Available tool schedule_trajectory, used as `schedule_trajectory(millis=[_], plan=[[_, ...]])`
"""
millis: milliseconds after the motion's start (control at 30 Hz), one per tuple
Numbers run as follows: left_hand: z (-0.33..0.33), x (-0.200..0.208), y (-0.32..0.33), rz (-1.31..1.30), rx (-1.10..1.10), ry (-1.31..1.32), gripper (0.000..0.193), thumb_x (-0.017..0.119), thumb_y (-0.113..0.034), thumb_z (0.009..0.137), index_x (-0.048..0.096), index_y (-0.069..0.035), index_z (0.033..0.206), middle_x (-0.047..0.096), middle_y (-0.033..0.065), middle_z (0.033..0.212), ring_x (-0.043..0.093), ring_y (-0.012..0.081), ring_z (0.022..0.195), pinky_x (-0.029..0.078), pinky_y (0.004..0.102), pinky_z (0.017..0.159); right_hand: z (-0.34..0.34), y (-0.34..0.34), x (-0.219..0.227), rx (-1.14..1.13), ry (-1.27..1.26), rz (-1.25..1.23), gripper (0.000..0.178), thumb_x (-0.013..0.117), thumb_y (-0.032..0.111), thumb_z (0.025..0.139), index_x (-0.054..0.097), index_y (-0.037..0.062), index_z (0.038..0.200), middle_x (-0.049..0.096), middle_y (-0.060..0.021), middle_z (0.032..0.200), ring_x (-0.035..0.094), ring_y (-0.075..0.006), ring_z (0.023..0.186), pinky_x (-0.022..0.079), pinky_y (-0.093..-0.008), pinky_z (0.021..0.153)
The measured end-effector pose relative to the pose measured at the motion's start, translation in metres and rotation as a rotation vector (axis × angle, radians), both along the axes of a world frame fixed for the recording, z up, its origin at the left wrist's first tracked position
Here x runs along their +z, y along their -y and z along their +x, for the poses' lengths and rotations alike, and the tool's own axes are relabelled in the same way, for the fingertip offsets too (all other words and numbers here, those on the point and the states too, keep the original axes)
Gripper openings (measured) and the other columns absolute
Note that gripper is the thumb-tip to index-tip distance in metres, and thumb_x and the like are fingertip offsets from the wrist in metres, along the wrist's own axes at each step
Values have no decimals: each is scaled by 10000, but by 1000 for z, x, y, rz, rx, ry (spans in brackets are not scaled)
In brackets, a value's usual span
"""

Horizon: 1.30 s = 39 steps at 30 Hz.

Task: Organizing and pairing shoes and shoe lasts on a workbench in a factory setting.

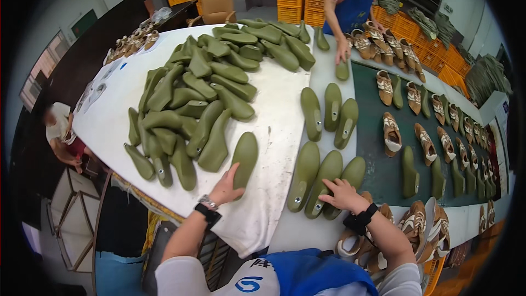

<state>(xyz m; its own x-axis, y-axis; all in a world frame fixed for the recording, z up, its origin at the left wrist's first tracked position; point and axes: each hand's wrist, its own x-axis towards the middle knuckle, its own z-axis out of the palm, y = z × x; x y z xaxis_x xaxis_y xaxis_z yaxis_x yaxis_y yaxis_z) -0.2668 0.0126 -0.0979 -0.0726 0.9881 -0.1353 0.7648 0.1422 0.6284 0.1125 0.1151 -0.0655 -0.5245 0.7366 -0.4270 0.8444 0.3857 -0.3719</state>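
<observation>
My left hand [226,187] holds the near end of a green shoe last [245,156], thumb and fingers around its edge, on the white cloth. My right hand [346,195] lies with fingers apart over a group of three lasts, touching the middle last [330,172] and partly covering the right one [355,170]. The left last [304,172] of that group is untouched. Just beyond, three more lasts [332,104] lie on the pale tabletop. A large heap of lasts [186,96] covers the cloth to the left.
On the right, a dark green conveyor belt [378,172] carries brown-and-white shoes [392,134] and lasts in rows. More shoes [416,222] sit beside my right forearm. Across the table, a co-worker's hand [342,49] touches a last [342,70]. Orange crates [289,3] stand behind.
</observation>
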Motion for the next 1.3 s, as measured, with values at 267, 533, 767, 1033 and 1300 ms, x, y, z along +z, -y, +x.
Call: schedule_trajectory(millis=[267, 533, 767, 1033, 1300], plan=[[101, -36, 4, 219, 43, 349, 683, 598, -121, 760, 272, -55, 1357, 423, 248, 1294, 430, 351, 1205, 357, 370, 1003, -24, 20, -5, -152, 81, 137, 654, 459, 612, 827, 391, 221, 1347, 382, -173, 1355, 334, -359, 1265, 221, -646, 978], [-61, -56, -54, 303, 492, -624, 805, 753, -228, 610, 371, -112, 1308, 367, 115, 1324, 320, 331, 1225, 303, 486, 957, -21, 44, -38, -235, -119, 646, 581, 542, 540, 787, 558, 114, 1182, 620, -139, 1014, 565, -293, 968, 272, -574, 956], [-40, -33, -73, 81, 560, -596, 934, 765, -226, 594, 271, -231, 1387, 299, 98, 1362, 343, 363, 1175, 319, 497, 933, -18, 42, -60, -270, -264, 853, 482, 619, 462, 743, 629, 95, 1055, 636, -111, 929, 573, -261, 861, 322, -477, 942], [-25, -26, -67, -24, 660, -245, 974, 749, -358, 593, 218, -136, 1379, 490, 214, 1124, 489, 374, 1041, 427, 439, 876, -23, 43, -55, -270, -292, 854, 427, 641, 414, 732, 636, 90, 1009, 634, -97, 897, 569, -254, 838, 337, -454, 928], [-38, -76, -71, 428, 326, 52, 706, 728, -357, 719, 438, -5, 1258, 512, 218, 1210, 469, 344, 1148, 363, 410, 979, -16, 39, -60, -247, -280, 923, 414, 658, 374, 718, 624, 76, 1005, 582, -99, 870, 549, -263, 822, 351, -425, 896]])
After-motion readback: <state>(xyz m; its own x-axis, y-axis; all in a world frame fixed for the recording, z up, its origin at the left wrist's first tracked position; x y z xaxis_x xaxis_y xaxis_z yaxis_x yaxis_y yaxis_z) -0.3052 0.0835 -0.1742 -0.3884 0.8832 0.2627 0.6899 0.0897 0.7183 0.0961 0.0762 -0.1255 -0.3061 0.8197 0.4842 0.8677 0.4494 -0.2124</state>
